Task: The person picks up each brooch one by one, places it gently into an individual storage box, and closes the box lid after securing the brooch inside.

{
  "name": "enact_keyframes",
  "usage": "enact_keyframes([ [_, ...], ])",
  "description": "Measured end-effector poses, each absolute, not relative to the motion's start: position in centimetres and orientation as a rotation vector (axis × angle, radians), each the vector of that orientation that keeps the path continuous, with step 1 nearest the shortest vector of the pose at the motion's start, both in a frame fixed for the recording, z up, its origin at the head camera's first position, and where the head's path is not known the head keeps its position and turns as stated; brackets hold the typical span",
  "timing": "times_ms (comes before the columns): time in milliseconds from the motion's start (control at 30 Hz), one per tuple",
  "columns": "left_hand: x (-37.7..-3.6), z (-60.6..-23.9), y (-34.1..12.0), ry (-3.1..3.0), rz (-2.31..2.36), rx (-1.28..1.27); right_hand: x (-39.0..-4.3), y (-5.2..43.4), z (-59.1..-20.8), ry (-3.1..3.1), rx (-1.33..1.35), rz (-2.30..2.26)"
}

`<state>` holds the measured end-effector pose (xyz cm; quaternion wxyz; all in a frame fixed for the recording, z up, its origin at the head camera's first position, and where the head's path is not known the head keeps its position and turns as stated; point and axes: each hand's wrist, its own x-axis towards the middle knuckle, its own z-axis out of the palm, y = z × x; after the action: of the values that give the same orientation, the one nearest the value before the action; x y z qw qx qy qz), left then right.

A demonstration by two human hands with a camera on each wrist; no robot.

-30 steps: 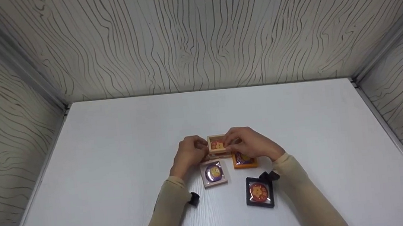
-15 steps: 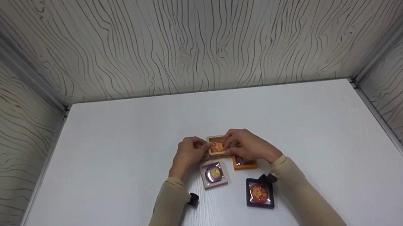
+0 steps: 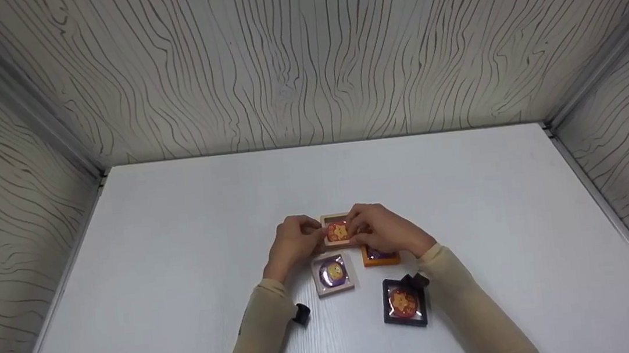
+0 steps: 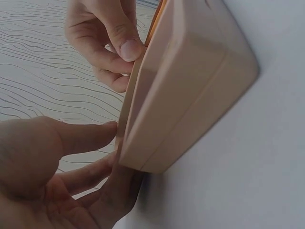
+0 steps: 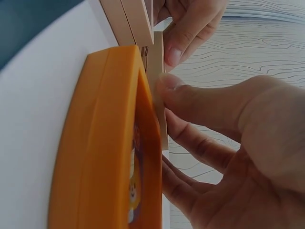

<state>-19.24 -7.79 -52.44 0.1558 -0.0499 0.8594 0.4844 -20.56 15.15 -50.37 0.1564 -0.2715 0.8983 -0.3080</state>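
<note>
Between my hands in the head view is a small light-wood display frame (image 3: 336,245), with a red round piece (image 3: 336,231) bearing a yellow star inside it. My left hand (image 3: 293,243) pinches its left side, thumb on the upper face and fingers lower down at the edge. On the opposite side my right hand (image 3: 383,229) grips it by thumb and fingers, covering that corner. In the right wrist view the wooden frame (image 5: 156,67) shows edge-on past the right thumb. An orange frame (image 3: 381,261) lies partly beneath the right hand.
A pale pinkish frame (image 3: 333,275) with a purple and yellow round piece lies just nearer than the held one. By the right wrist a black frame (image 3: 404,303) holds another red star piece. All are on a white table (image 3: 181,243) with patterned walls around.
The upper part of the light-wood frame, raised with a gap beneath it a second ago, has come down onto the lower part. Both hands have stayed at its sides, shifting slightly.
</note>
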Motion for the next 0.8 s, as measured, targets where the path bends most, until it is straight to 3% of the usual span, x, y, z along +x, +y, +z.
enact_keyframes([
  [800,-19.55,-52.89,-7.94,2.454,1.411,-0.106,-20.72,14.90,-50.62,2.590,-0.837,-0.897],
])
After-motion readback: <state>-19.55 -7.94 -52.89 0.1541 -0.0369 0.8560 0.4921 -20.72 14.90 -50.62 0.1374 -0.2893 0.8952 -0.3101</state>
